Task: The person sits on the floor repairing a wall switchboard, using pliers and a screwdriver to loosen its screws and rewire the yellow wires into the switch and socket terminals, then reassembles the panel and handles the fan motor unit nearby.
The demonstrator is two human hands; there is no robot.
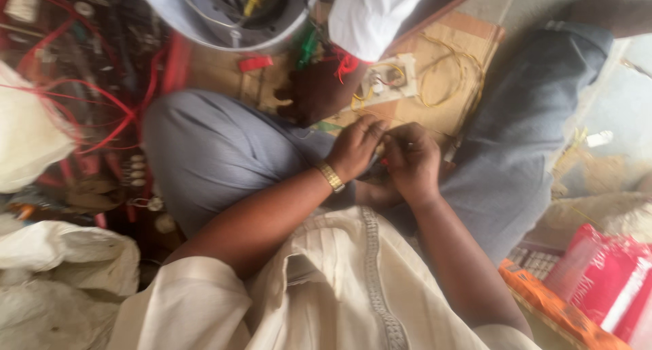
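— Where do we have our hands?
— Our left hand (353, 148) and right hand (409, 161) meet over our lap, fingers curled narrow, pinching something small and red (384, 161), too blurred to name.
— And beyond?
— Just past them, a white switch plate (387, 82) trailing thin yellow wire (456, 71) on brown cardboard (475, 34).

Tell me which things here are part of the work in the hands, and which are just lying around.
In hand: left hand and right hand pinch something small, hidden between them; white switch box with yellow wire just ahead.
Lying about: red wires, white sack, red packet.
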